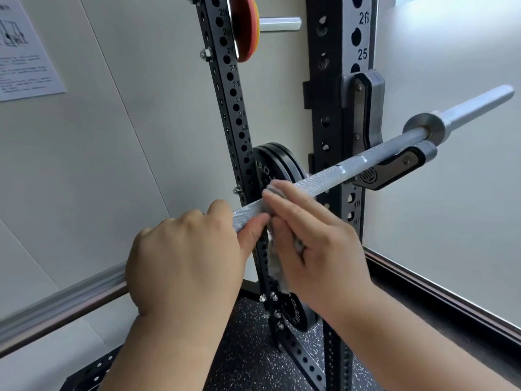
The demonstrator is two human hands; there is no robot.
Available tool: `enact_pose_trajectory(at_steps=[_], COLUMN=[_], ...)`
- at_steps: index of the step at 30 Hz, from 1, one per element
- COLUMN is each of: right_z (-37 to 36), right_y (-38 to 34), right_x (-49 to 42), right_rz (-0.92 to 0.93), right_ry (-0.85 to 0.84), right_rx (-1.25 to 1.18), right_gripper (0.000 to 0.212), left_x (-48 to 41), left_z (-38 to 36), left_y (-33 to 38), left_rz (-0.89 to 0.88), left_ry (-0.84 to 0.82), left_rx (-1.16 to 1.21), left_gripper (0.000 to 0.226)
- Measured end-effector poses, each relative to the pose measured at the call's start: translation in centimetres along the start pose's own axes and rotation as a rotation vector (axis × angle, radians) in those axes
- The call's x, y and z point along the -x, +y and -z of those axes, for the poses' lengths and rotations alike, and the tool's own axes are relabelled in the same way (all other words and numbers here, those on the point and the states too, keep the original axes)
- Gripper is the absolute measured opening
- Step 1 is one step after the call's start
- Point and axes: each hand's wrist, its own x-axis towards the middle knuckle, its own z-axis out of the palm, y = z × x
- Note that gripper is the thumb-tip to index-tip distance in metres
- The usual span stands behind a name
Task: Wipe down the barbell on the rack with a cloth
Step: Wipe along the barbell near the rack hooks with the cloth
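A printed notice hangs on the pale wall at far left, and below it a metal rail runs along the wall towards the near left corner. The left hand grips the barbell from above, its fingers curled over the knurled shaft and the thumb tucked beneath it. Just to its right a grey cloth is draped over the shaft, one end hanging down between the two hands. The right hand lies on top of the cloth, fingers straight and held together, pressing it onto the bar; a dark ring shows on one finger, and the thumb is hidden, so its hold cannot be told. Behind the hands stands the far upright of the black rack, with numbered holes, an orange plate on a peg near its top and black weight plates lower down. The barbell rises to the right past the near upright and rests in a J-hook fixed to it. Beyond the hook, the collar and the bare sleeve reach out to the right. Speckled rubber flooring lies below.
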Motion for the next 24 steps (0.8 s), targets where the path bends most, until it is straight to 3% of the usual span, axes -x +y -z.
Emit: enact_pose_trajectory(at_steps=[3,7,13,18,21,24], right_z=[1.0,0.9,0.7,1.2,0.4,1.5], right_y=[1.6,1.9,1.3,2.1,0.1,1.2], right_x=[-1.1,-1.5,-0.7,-1.1,0.2,-0.9], right_rz=[0.046,-0.108,0.074,-0.136,-0.042,0.072], right_ry=[0.000,0.117,-0.027,0.104,0.003,-0.069], right_rx=[0.081,0.074,0.081,0.032,-0.006,0.078], right_gripper=[0.028,0.030,0.028,0.035,0.031,0.029], left_x=[-0.2,-0.6,-1.3,0.2,2.2,2.4], left_z=[0.3,-0.2,-0.1,-0.9,-2.8,-3.2], left_y=[0.1,0.3,0.3,-0.2,-0.7,-0.7], left_rz=[0.003,0.003,0.025,-0.013,-0.124,-0.097], left_ry=[-0.077,-0.105,-0.110,-0.030,0.149,0.247], left_rx=[-0.045,-0.077,-0.019,-0.064,-0.087,-0.070], left_gripper=[0.063,0.072,0.075,0.058,0.040,0.040])
